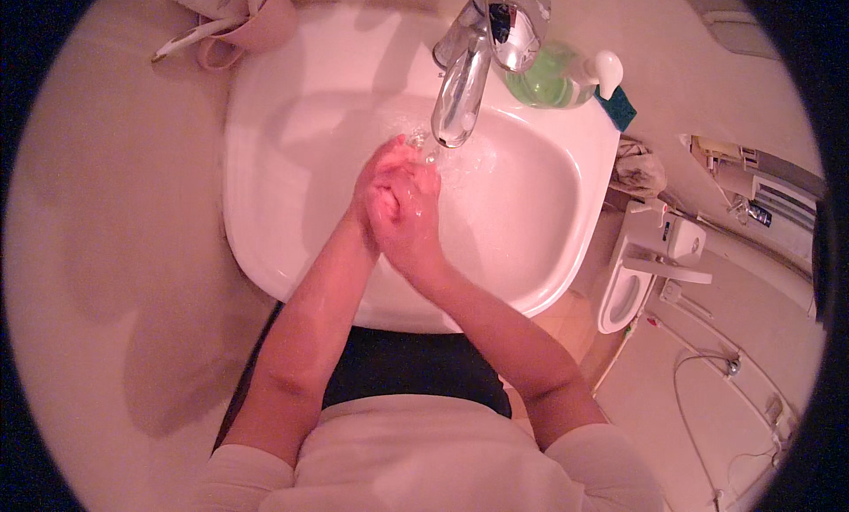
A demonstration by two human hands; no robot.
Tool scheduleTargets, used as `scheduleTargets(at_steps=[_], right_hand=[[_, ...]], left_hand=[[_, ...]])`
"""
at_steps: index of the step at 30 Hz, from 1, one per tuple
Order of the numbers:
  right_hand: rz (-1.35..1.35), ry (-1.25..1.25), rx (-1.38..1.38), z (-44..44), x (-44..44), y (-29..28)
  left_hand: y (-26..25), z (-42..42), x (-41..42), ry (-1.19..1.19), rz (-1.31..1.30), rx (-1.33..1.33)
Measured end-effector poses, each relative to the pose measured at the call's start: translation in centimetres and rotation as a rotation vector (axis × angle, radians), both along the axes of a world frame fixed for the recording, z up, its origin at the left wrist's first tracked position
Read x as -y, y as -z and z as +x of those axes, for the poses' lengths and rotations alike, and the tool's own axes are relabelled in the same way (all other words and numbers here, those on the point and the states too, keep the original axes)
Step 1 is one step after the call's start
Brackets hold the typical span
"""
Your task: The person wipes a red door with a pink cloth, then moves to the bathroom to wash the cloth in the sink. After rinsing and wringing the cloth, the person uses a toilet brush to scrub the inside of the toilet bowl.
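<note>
Both of my hands are pressed together over the white washbasin (517, 247), just below and left of the spout of a chrome tap (459, 97). My left hand (381, 174) lies partly beneath my right hand (411, 213), whose fingers are curled over it. The skin looks wet and shiny. Water runs by the fingertips, and ripples show in the basin behind them. No object can be seen between the hands, though the palms are hidden. How far the fingers of the left hand are bent cannot be made out.
A pump bottle of green liquid (547, 81) stands right of the tap, beside a dark green sponge (617, 109). A pink mug (265, 28) holding tubes or brushes is at the back left corner. A wall is close on the left; a toilet (623, 300) stands farther right.
</note>
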State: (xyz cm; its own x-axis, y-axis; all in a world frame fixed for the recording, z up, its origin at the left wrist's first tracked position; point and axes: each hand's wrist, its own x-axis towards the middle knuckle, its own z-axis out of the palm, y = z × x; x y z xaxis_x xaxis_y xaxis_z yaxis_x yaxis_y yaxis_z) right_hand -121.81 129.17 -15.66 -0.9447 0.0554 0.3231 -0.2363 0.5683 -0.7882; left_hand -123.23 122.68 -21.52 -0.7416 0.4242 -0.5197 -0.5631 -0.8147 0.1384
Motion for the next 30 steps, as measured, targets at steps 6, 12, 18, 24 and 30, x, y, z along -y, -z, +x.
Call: scheduleTargets(at_steps=[6, 12, 18, 24, 30], right_hand=[[-0.456, 0.392, 0.422, -5.2, -3.5, 3.1], [0.104, -0.052, -0.211, -0.5, 0.7, 1.0], [-0.899, 0.061, 0.741, -2.9, -3.4, 2.9], [-1.858, -0.077, 0.991, -3.0, -3.4, 2.1], [-1.675, 0.056, 1.064, -3.1, -2.6, 2.4]], left_hand=[[1.1, 0.4, -0.8, -0.03, 0.338, -0.183], [0.6, -0.5, -0.3, -0.017, -0.042, -0.074], [-1.4, 0.1, -0.9, -0.094, -0.416, -0.452], [-2.5, 0.3, 0.1, 0.121, -1.834, -1.402], [-5.7, -2.4, -0.9, 0.929, -1.772, -0.993]])
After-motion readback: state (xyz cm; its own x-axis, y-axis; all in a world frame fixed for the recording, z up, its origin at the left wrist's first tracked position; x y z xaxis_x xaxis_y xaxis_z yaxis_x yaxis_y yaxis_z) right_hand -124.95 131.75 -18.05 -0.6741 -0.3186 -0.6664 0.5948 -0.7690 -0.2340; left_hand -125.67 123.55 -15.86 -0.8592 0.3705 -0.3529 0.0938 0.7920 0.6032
